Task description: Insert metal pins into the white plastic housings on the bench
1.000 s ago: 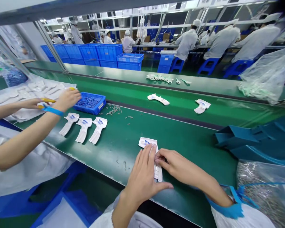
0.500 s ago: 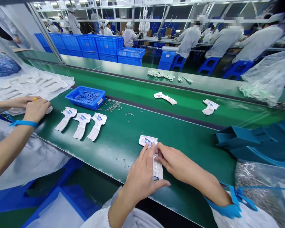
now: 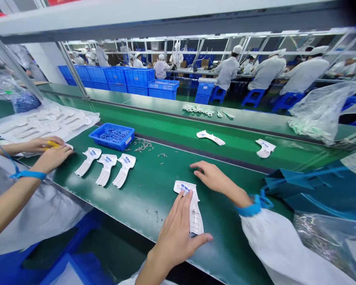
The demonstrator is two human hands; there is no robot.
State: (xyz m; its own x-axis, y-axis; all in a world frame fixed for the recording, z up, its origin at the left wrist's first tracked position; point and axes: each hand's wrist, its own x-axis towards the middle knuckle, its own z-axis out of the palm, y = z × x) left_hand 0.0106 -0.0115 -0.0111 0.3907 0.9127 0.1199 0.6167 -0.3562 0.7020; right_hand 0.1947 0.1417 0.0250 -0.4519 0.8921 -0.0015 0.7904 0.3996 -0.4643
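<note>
The right hand (image 3: 210, 176) has left the white shell (image 3: 195, 209) and hovers at its one o'clock, loosely uncurled. The left hand (image 3: 178, 233), outstretched, lies over the shell on the green bench (image 3: 148, 178), hiding part of it. At three o'clock a bag (image 3: 341, 229) of metal bits (image 3: 317, 231) runs out of view; at ten, a blue tray (image 3: 106, 143) holds blue parts (image 3: 114, 134).

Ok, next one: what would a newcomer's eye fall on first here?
Probably the white shell on the green bench, under the left hand, with the right hand just beyond it, apart from it. Next, perhaps, the bright blue tray of small blue parts further left, with three similar white shells in a row on its near side.
</note>
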